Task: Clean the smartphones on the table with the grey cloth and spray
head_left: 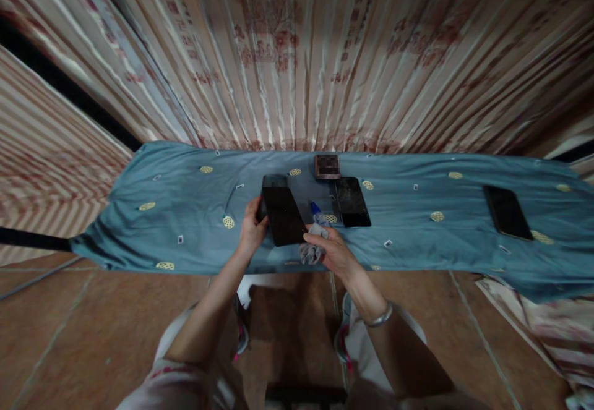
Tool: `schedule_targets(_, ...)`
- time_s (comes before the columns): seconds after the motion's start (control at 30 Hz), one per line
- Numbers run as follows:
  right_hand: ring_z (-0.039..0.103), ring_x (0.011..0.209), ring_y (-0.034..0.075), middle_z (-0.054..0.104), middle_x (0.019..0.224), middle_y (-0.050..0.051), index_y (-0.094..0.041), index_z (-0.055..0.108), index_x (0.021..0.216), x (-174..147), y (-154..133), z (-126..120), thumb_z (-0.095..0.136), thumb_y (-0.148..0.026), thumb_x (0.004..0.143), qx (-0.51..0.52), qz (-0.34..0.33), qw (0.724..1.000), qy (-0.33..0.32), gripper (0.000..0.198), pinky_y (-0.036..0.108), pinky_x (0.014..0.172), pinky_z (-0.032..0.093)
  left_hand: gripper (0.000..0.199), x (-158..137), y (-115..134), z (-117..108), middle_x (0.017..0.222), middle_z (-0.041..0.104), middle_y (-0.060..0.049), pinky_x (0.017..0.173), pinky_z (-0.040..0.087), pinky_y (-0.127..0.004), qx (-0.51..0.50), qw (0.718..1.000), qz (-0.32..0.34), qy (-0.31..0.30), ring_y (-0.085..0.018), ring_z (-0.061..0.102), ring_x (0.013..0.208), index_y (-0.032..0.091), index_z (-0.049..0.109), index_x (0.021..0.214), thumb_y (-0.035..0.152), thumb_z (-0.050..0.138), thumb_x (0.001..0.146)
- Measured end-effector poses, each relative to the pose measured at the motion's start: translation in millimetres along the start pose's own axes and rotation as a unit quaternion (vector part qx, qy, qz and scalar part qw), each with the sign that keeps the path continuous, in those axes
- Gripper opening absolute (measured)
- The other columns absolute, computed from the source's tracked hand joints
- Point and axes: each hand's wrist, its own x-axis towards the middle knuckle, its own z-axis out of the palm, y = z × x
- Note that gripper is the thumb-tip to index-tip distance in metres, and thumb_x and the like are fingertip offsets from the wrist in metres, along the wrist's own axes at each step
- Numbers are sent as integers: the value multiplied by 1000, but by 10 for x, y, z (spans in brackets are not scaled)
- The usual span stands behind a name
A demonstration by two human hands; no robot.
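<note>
My left hand (pixel 253 227) grips the left side of a black smartphone (pixel 284 215), held tilted with its dark screen up. Behind its top edge shows another dark flat thing (pixel 275 181); I cannot tell whether it is a second device. My right hand (pixel 335 250) is closed on a crumpled grey cloth (pixel 310 254), and its fingertips touch the phone's lower right corner. Just beyond the cloth lies a small bottle with a blue cap (pixel 316 208). To its right a black phone with a marked, cracked-looking screen (pixel 353 202) lies flat.
A small box-like item (pixel 327 167), blurred out, sits near the back edge. Another dark phone (pixel 507 212) lies far right. All rest on a blue-green patterned cloth (pixel 185 206) over a long narrow surface. Pleated curtains (pixel 278 101) hang behind; tiled floor (pixel 51 323) lies below.
</note>
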Motion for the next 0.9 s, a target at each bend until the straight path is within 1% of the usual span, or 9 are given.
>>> schedule_targets(0.07, 62, 52, 12, 60, 58, -7, -20, 64, 81, 3, 10, 7, 90, -38, 48, -4, -10, 1000, -1, 46, 24, 53, 49, 40, -39, 63, 0, 139, 54, -12, 119, 17, -39, 35, 998, 44, 39, -28, 34, 141, 19, 69, 109, 23, 71, 69)
schedule_targets(0.13, 62, 52, 12, 59, 58, -7, -21, 64, 82, 2, 24, 23, 90, -38, 50, -6, -18, 1000, 0, 44, 24, 54, 49, 34, -104, 131, 27, 132, 61, -10, 118, 21, -39, -7, 998, 38, 49, -27, 41, 136, 20, 71, 104, 37, 69, 75)
schedule_targets(0.27, 60, 53, 11, 60, 60, -8, -21, 66, 82, -20, 61, 98, 90, -36, 48, 9, -7, 1000, 22, 45, 24, 55, 48, 56, -308, 252, 145, 115, 71, -10, 108, 39, -43, -243, 960, -131, -35, -30, 55, 124, 18, 71, 103, 65, 56, 79)
schedule_targets(0.37, 59, 54, 11, 63, 62, -6, -20, 69, 80, -49, 97, 171, 89, -38, 49, 0, -3, 1000, 3, 42, 23, 55, 46, 62, -455, 331, 202, 111, 73, -12, 103, 45, -43, -320, 918, -217, -83, -30, 60, 119, 16, 70, 105, 69, 53, 79)
schedule_targets(0.5, 58, 59, 10, 65, 65, -4, -19, 71, 78, -75, 157, 217, 87, -41, 54, -37, -27, 998, -44, 36, 23, 59, 45, 71, -548, 421, 195, 108, 73, -15, 100, 48, -44, -355, 884, -282, -116, -32, 63, 115, 12, 69, 109, 73, 45, 81)
schedule_targets(0.63, 62, 71, 13, 70, 76, -3, -22, 74, 86, -67, 176, 167, 84, -47, 61, -97, -60, 990, -78, 36, 24, 69, 47, 68, -577, 475, 153, 101, 75, -14, 99, 49, -43, -367, 877, -291, -106, -29, 66, 110, 11, 70, 108, 68, 37, 88)
schedule_targets(0.73, 66, 85, 19, 74, 84, 2, -23, 74, 88, -45, 140, 83, 76, -56, 69, -192, -92, 973, -83, 39, 31, 81, 50, 67, -603, 484, 115, 97, 76, -14, 97, 51, -42, -363, 885, -276, -90, -28, 68, 105, 9, 70, 105, 65, 36, 90)
schedule_targets(0.83, 67, 95, 24, 76, 90, 6, -23, 72, 104, -32, 94, 0, 59, -62, 82, -302, -171, 938, 9, 46, 41, 92, 49, 65, -644, 468, 87, 98, 76, -15, 94, 52, -41, -354, 894, -264, -74, -27, 70, 99, 8, 69, 111, 62, 39, 91)
schedule_targets(0.9, 65, 107, 25, 73, 108, 9, -22, 63, 124, -39, 78, -25, 46, -58, 91, -364, -238, 897, 74, 52, 45, 98, 47, 64, -685, 449, 89, 98, 76, -16, 92, 53, -40, -343, 894, -279, -68, -26, 71, 95, 7, 67, 116, 58, 35, 94)
